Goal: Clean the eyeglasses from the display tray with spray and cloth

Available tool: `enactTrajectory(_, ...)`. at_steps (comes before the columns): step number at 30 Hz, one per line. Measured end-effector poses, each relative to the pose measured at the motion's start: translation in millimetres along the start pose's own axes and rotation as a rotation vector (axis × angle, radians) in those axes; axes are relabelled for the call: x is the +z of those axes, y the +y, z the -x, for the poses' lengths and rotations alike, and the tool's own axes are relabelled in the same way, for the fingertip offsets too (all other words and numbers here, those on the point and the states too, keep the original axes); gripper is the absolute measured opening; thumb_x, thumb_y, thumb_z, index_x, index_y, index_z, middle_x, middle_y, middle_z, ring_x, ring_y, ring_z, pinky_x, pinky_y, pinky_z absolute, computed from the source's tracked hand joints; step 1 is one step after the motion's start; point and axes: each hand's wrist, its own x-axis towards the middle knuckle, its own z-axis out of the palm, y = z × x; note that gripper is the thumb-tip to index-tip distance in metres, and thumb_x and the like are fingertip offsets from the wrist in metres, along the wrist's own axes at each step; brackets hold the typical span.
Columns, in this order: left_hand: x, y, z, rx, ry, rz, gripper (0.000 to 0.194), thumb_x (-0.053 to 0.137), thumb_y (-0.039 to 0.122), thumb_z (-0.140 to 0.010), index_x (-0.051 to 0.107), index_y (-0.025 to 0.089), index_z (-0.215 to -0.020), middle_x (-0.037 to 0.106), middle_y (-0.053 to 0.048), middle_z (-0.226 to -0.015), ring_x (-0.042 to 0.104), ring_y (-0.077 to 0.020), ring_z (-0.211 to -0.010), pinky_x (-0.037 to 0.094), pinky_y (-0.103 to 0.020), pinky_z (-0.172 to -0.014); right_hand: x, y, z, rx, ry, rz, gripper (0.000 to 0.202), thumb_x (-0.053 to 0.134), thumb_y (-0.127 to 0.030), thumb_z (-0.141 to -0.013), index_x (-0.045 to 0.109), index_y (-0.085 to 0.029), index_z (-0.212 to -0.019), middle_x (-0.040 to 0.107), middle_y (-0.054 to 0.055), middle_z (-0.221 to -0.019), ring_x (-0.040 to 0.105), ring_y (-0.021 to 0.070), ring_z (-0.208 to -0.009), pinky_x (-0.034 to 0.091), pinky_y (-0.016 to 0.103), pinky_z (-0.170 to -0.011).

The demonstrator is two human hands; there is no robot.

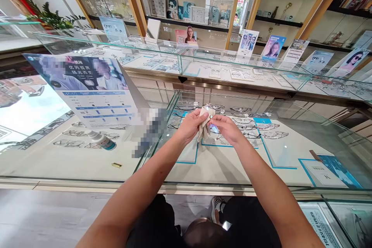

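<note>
Above the glass counter, my left hand (190, 126) is closed around a light beige cloth (201, 133), whose end hangs below the fingers. My right hand (228, 128) pinches a pair of eyeglasses (214, 128) with a bluish glint on the lens. The cloth is folded over part of the glasses, so much of the frame is hidden. Both hands meet close together, thumbs toward each other. Under the glass behind them lie rows of eyeglasses (240, 109) on display.
To the left stand a tent-shaped sign (95, 104), a white spray bottle (102, 140) and a small gold-coloured piece (116, 165). A second glass showcase (186, 51) with upright cards runs across the back, before wall shelves (186, 19). Leaflets (328, 170) lie at the right.
</note>
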Motion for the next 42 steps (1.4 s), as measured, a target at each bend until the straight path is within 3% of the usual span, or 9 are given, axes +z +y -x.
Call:
enactTrajectory(8, 7.8, 3.7, 4.0, 0.059, -0.1, -0.026, 0.048, 0.095, 0.05, -0.08, 0.08, 0.015, -0.108, 0.077, -0.006, -0.093, 0.066, -0.0133, -0.078, 0.053, -0.025, -0.079, -0.2, 0.8, -0.3, 0.013, -0.001, -0.046, 0.031, 0.095, -0.049, -0.068, 0.081, -0.022, -0.077, 0.076, 0.004, -0.088, 0.061, 0.02, -0.087, 0.043, 0.036, -0.089)
enactTrajectory(16, 9.6, 1.2, 6.4, 0.11, 0.035, -0.076, 0.046, 0.099, 0.05, -0.072, 0.074, 0.015, -0.09, 0.073, -0.002, -0.077, 0.062, -0.013, -0.065, 0.048, -0.026, -0.066, 6.8, 3.9, -0.3, 0.002, -0.036, 0.004, 0.033, 0.094, -0.05, -0.069, 0.077, -0.022, -0.073, 0.074, 0.002, -0.087, 0.061, 0.0211, -0.09, 0.044, 0.037, -0.094)
enactTrajectory(22, 6.1, -2.2, 4.4, 0.116, 0.082, -0.112, 0.047, 0.094, 0.057, -0.077, 0.069, 0.017, -0.085, 0.067, 0.001, -0.072, 0.056, -0.0111, -0.063, 0.044, -0.025, -0.063, 9.4, 2.1, 1.9, -0.007, -0.002, 0.086, 0.031, 0.092, -0.046, -0.07, 0.072, -0.022, -0.07, 0.071, 0.0, -0.082, 0.06, 0.0196, -0.087, 0.044, 0.036, -0.092)
enactTrajectory(30, -0.7, 10.0, 0.9, 0.036, -0.014, -0.041, 0.05, 0.099, 0.053, -0.072, 0.073, 0.014, -0.091, 0.071, -0.003, -0.073, 0.063, -0.0139, -0.062, 0.052, -0.028, -0.065, 5.6, 4.2, -0.4, -0.009, 0.016, 0.103, 0.027, 0.091, -0.047, -0.071, 0.077, -0.023, -0.074, 0.077, 0.002, -0.084, 0.066, 0.0227, -0.091, 0.047, 0.039, -0.097)
enactTrajectory(34, 3.0, 14.6, 5.1, 0.012, -0.036, -0.034, 0.049, 0.102, 0.041, -0.069, 0.074, 0.014, -0.1, 0.074, -0.003, -0.08, 0.067, -0.0141, -0.064, 0.054, -0.027, -0.065, 4.2, 6.7, -1.4, 0.0, 0.037, 0.046, 0.03, 0.093, -0.049, -0.069, 0.078, -0.024, -0.074, 0.077, 0.003, -0.083, 0.066, 0.0223, -0.09, 0.047, 0.038, -0.094)
enactTrajectory(37, 9.9, 12.0, 8.4, 0.073, -0.01, -0.059, 0.053, 0.103, 0.036, -0.067, 0.072, 0.016, -0.105, 0.074, -0.001, -0.082, 0.065, -0.0117, -0.064, 0.053, -0.024, -0.063, 4.6, 6.1, -0.8, -0.003, 0.025, 0.024, 0.034, 0.093, -0.052, -0.07, 0.077, -0.023, -0.072, 0.077, 0.003, -0.083, 0.065, 0.0216, -0.089, 0.046, 0.037, -0.093)
enactTrajectory(42, 18.1, 4.9, 11.2, 0.201, 0.05, -0.082, 0.048, 0.099, 0.048, -0.072, 0.067, 0.018, -0.09, 0.065, 0.003, -0.071, 0.055, -0.0083, -0.056, 0.044, -0.023, -0.056, 11.0, 4.7, 2.3, 0.002, -0.014, 0.067, 0.042, 0.095, -0.059, -0.07, 0.075, -0.023, -0.073, 0.077, 0.003, -0.085, 0.064, 0.0219, -0.09, 0.047, 0.038, -0.093)
